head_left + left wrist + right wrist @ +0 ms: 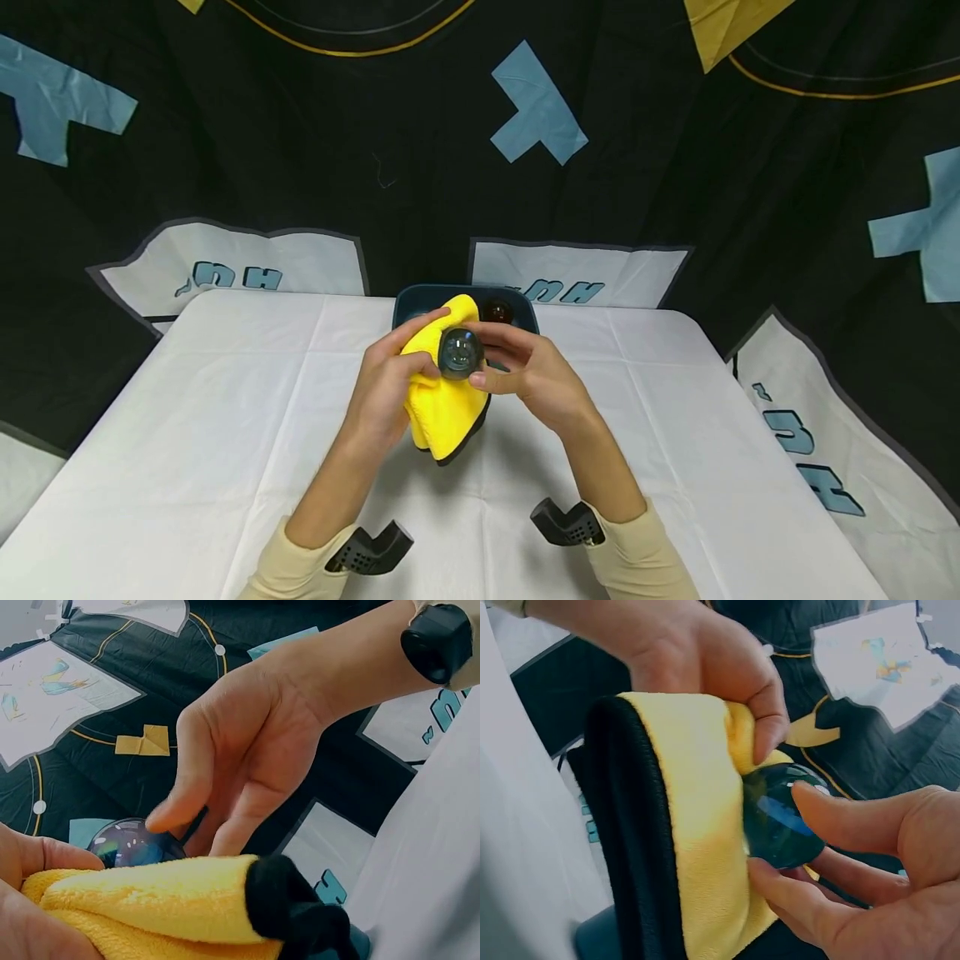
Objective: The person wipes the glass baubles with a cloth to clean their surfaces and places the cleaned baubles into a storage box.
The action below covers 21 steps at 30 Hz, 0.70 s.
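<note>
A yellow cloth with a black underside [448, 417] hangs in my left hand [381, 387], held up above the white table in the head view. Against its yellow face sits a dark, clear glass ball [460, 353] with light glinting off it. My right hand [538, 373] pinches this ball from the right; in the right wrist view its thumb lies over the ball [784, 814] and a fingertip is at the lower edge. The left thumb presses the cloth [705, 825] close beside the ball. Part of the ball is hidden behind the cloth in the left wrist view.
Behind the hands, at the table's far edge, stands a dark blue tray [422, 293] with a dark amber ball [497, 312] in it. A white cloth [225, 417] covers the table. A black curtain [300, 150] with blue tape rises behind.
</note>
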Available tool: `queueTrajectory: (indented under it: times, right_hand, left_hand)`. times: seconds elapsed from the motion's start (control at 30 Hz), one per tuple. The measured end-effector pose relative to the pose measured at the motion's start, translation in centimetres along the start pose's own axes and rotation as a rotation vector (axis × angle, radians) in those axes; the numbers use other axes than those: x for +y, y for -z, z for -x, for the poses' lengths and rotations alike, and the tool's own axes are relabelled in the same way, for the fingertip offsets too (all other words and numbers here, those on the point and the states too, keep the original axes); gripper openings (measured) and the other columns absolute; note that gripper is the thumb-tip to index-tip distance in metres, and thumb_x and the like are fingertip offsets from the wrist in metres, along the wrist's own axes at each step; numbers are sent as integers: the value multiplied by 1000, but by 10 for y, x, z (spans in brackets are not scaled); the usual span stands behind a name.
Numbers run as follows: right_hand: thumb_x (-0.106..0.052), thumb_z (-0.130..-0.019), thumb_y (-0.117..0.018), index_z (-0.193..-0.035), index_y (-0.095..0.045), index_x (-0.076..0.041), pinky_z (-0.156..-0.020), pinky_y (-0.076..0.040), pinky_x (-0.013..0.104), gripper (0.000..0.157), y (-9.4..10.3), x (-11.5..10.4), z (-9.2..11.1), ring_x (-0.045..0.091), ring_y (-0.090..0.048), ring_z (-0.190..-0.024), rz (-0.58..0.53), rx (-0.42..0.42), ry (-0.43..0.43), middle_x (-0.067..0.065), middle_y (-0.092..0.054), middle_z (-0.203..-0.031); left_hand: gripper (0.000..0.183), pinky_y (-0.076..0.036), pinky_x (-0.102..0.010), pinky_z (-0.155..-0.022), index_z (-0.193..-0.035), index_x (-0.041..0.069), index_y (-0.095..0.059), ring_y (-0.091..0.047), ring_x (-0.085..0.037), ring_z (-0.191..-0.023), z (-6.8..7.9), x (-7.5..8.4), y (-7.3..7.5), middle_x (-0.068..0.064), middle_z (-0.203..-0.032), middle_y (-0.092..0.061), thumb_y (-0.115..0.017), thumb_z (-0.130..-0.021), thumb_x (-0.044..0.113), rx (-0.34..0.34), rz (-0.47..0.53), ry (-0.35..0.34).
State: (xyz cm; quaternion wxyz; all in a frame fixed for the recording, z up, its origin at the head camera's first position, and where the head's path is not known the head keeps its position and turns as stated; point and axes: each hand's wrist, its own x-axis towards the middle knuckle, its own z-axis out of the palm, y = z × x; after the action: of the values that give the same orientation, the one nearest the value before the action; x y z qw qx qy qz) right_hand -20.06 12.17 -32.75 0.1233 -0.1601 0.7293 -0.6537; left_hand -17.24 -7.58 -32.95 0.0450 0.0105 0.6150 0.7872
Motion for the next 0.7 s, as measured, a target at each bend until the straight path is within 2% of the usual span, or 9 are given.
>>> queueTrajectory:
  times: [0.07, 0.2, 0.27, 0.53, 0.7]
  right_hand:
    - [-5, -86, -75, -138, -61, -10, -107, -50, 39, 54, -1, 1, 0, 26, -60, -127, 20, 16, -21, 8, -63, -138]
    - [-20, -92, -72, -135, -64, -10, -110, -44, 47, 45, 0, 1, -1, 25, -68, -110, 83, 51, -104, 9, -69, -128]
    - [-26, -94, -70, -134, -66, -9, -110, -43, 49, 43, 1, 2, -1, 25, -69, -107, 107, 49, -122, 10, -71, -126]
    - [-21, -90, -76, -131, -66, -19, -106, -50, 41, 43, -4, -2, 1, 22, -63, -121, 89, 103, -20, 4, -65, -130]
    - [-12, -87, -76, -134, -64, -15, -106, -50, 37, 49, -2, -3, 3, 23, -62, -127, 34, 37, 7, 5, -65, -136]
  left_hand:
    - [63, -49, -38, -91, -139, 24, -62, -52, -30, -119, 0, 0, -1, -3, -144, -47, -51, -82, -2, 1, -5, 2]
    - [63, -50, -38, -90, -137, 23, -63, -54, -30, -116, 1, 1, -2, -4, -143, -47, -50, -81, -3, -4, 2, 8]
    - [63, -51, -38, -90, -137, 24, -63, -55, -31, -116, 1, 1, -2, -4, -142, -48, -50, -81, -3, -7, 9, 10]
    - [62, -51, -36, -89, -138, 22, -63, -53, -29, -119, 1, 2, 0, -2, -144, -47, -50, -82, -2, -2, 10, -5]
    - [63, -50, -37, -91, -138, 23, -63, -53, -29, -119, 1, 2, 1, -3, -144, -48, -51, -82, -2, 4, 11, -1]
